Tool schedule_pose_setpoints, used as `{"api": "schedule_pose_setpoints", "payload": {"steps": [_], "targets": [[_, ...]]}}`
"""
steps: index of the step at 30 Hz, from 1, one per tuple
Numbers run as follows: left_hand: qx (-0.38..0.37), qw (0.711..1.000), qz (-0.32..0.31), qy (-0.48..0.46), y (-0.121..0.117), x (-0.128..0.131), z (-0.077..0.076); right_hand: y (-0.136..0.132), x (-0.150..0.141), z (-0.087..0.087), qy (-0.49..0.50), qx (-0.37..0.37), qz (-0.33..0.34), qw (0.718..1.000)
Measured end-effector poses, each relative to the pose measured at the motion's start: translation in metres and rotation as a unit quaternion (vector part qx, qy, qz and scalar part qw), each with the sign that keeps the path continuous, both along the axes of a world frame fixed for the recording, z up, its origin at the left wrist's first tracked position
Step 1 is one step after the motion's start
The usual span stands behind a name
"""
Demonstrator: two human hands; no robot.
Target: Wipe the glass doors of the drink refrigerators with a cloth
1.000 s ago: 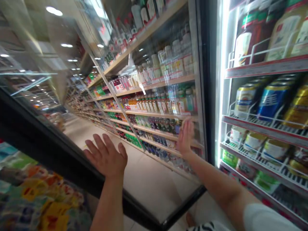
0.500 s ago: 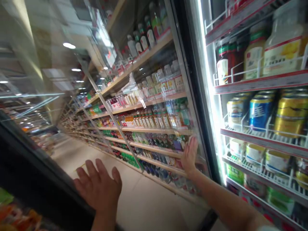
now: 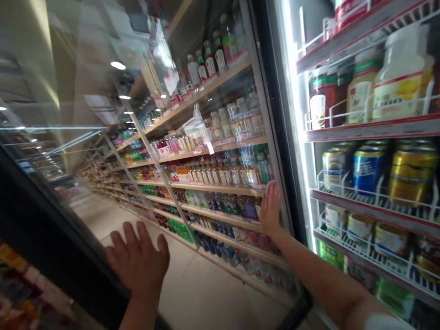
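A glass cooler door [image 3: 220,151] with a black frame stands swung open in front of me, tilted in the view. My right hand [image 3: 271,208] reaches out with its palm on or very near the glass, fingers extended and close together, beside the door's right frame [image 3: 271,91]. At the lower left, my left hand [image 3: 137,259] is raised with its fingers spread, next to the door's thick black left frame [image 3: 62,247]. Whether its palm touches the glass cannot be made out. Neither hand holds anything.
The lit cooler on the right has wire-fronted shelves [image 3: 371,128] with juice bottles [image 3: 395,78], drink cans [image 3: 367,167] and tubs. Long shelves of bottles [image 3: 220,174] appear in the glass, along with a pale floor [image 3: 192,293]. Colourful packages [image 3: 27,293] lie at the lower left.
The view has shifted slightly, and the cooler's middle shelves sit a little lower in it. Both hands keep nearly the same pose at the door, the left one slightly further left.
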State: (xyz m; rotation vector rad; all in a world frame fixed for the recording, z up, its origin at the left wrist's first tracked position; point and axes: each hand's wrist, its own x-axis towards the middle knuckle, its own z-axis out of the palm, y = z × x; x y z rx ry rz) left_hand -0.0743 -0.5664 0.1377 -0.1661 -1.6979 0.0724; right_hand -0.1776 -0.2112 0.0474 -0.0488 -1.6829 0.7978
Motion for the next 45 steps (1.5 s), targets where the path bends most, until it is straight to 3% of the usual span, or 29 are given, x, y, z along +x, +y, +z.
{"api": "schedule_pose_setpoints", "payload": {"steps": [2, 3, 7, 9, 10, 12, 14, 16, 20, 22, 24, 26, 28, 30, 33, 36, 38, 42, 44, 45], "targets": [[-0.004, 1.000, 0.006, -0.001, 0.000, -0.002, -0.001, -0.015, 0.012, -0.029, -0.020, 0.024, 0.021, 0.999], [-0.004, 1.000, 0.007, -0.001, 0.000, -0.003, -0.001, -0.023, 0.018, -0.034, -0.025, 0.030, 0.028, 0.999], [0.008, 1.000, -0.009, -0.013, -0.001, -0.008, -0.003, -0.064, 0.031, -0.022, -0.041, 0.053, 0.029, 0.997], [0.018, 0.999, -0.012, -0.027, -0.002, -0.010, -0.004, -0.089, 0.039, -0.027, -0.051, 0.143, 0.052, 0.987], [0.025, 0.999, -0.009, -0.035, -0.002, -0.011, -0.004, -0.100, 0.045, -0.034, -0.043, 0.222, 0.079, 0.971], [0.038, 0.998, -0.005, -0.048, -0.003, -0.013, -0.004, -0.112, 0.055, -0.052, -0.003, 0.386, 0.146, 0.911], [0.050, 0.997, -0.004, -0.060, -0.003, -0.015, -0.004, -0.108, 0.058, -0.060, 0.021, 0.470, 0.183, 0.863], [0.059, 0.996, 0.000, -0.069, -0.002, -0.016, -0.004, -0.092, 0.053, -0.045, 0.006, 0.447, 0.164, 0.879], [0.068, 0.995, 0.005, -0.078, -0.002, -0.020, 0.000, -0.067, 0.032, 0.025, -0.035, 0.244, 0.055, 0.968], [0.060, 0.995, 0.009, -0.079, -0.003, -0.020, 0.001, -0.068, 0.027, 0.045, -0.023, 0.207, 0.039, 0.977], [0.046, 0.997, 0.014, -0.064, -0.001, -0.018, -0.005, -0.074, 0.027, 0.045, -0.005, 0.262, 0.067, 0.963], [0.005, 0.999, -0.002, -0.043, 0.004, -0.013, -0.022, -0.079, 0.029, 0.034, 0.009, 0.335, 0.098, 0.937], [-0.080, 0.994, -0.043, -0.054, 0.011, -0.006, -0.051, -0.080, 0.031, 0.020, 0.018, 0.366, 0.104, 0.924], [-0.161, 0.976, -0.062, -0.132, 0.019, 0.000, -0.084, -0.078, 0.033, 0.010, 0.028, 0.365, 0.093, 0.926], [-0.158, 0.975, -0.052, -0.146, 0.025, 0.002, -0.124, -0.072, 0.036, 0.000, 0.051, 0.381, 0.088, 0.919], [-0.145, 0.983, -0.043, -0.107, 0.026, -0.003, -0.141, -0.067, 0.039, 0.007, 0.077, 0.419, 0.107, 0.898], [-0.144, 0.985, -0.045, -0.086, 0.026, -0.007, -0.143, -0.070, 0.040, 0.032, 0.083, 0.409, 0.112, 0.902], [-0.131, 0.988, -0.047, -0.066, 0.027, -0.009, -0.145, -0.104, 0.049, 0.108, 0.058, 0.306, 0.103, 0.945], [-0.128, 0.989, -0.043, -0.067, 0.027, -0.009, -0.147, -0.130, 0.057, 0.126, 0.060, 0.286, 0.113, 0.950], [-0.127, 0.989, -0.042, -0.069, 0.026, -0.008, -0.149, -0.143, 0.061, 0.125, 0.076, 0.304, 0.127, 0.941]]}}
